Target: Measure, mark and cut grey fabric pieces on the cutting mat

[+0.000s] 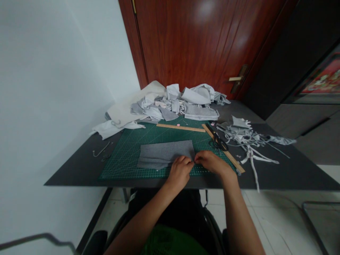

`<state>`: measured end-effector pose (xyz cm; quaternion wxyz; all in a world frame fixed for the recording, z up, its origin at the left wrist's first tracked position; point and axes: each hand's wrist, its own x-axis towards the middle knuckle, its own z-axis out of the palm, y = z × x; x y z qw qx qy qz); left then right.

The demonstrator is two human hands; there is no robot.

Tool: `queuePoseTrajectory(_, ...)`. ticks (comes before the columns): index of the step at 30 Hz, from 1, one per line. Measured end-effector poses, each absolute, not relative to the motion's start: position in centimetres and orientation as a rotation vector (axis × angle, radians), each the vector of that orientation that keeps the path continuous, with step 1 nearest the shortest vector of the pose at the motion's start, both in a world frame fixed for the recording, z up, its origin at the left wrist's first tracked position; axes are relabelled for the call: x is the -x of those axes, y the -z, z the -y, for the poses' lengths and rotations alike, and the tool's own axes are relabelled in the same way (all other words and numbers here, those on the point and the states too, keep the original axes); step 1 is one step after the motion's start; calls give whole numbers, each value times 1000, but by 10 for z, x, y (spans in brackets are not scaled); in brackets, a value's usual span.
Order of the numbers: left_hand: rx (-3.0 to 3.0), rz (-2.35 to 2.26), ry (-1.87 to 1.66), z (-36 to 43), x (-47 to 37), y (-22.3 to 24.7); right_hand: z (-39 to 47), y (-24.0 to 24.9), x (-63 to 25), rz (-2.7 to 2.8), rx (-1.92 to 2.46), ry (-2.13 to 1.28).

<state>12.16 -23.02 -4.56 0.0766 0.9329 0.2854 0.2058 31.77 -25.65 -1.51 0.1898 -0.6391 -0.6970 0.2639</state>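
A flat piece of grey cloth is spread on a green cutting mat, directly in front of a seated person. Its near right corner is reached by both bare hands. The left hand is laid over the near edge beside that corner, its fingers bent and pointed to the right; whether cloth is gripped under them cannot be told. The right hand is placed just beyond the right edge, with thumb and fingertips drawn together close to the left hand's fingertips; whether the edge is pinched between them cannot be told. Most of the cloth is stretched out to the left of both hands.

The cloth is roughly rectangular, matt and finely woven in look, with soft creases along its near left side. The mat is printed with a pale grid and is laid on a smooth, dark grey table. Beyond the cloth, a thin wooden ruler is set crosswise; a second ruler is slanted at the right, with black-handled scissors lying against it. At the back, crumpled white and grey fabric is heaped before a glossy reddish wooden door. At the right, limp strips and scraps are tangled together.
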Motion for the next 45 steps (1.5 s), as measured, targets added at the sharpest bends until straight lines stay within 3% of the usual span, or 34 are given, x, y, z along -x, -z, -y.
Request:
queuePoseTrajectory(5,-2794,-819,-577,227,-118,45,263,7,-325,1938,1810,-749)
queuePoseTrajectory(11,-2821,-792,-518,227,-116,42,261,10,-337,1838,1962,-488)
queuePoseTrajectory(17,-2835,-782,-486,235,-114,38,256,14,-324,1944,1765,-504)
queuePoseTrajectory(22,-2888,-730,-444,237,-113,44,250,16,-314,2012,1849,-501)
queuePoseTrajectory(31,-2863,-701,-385,238,-91,43,257,17,-338,1394,2398,240)
queuePoseTrajectory(37,-2837,-733,-364,245,-79,36,262,32,-370,1475,2480,44)
queuePoseTrajectory(45,-2773,-876,-460,237,-111,19,255,28,-346,1411,2530,219)
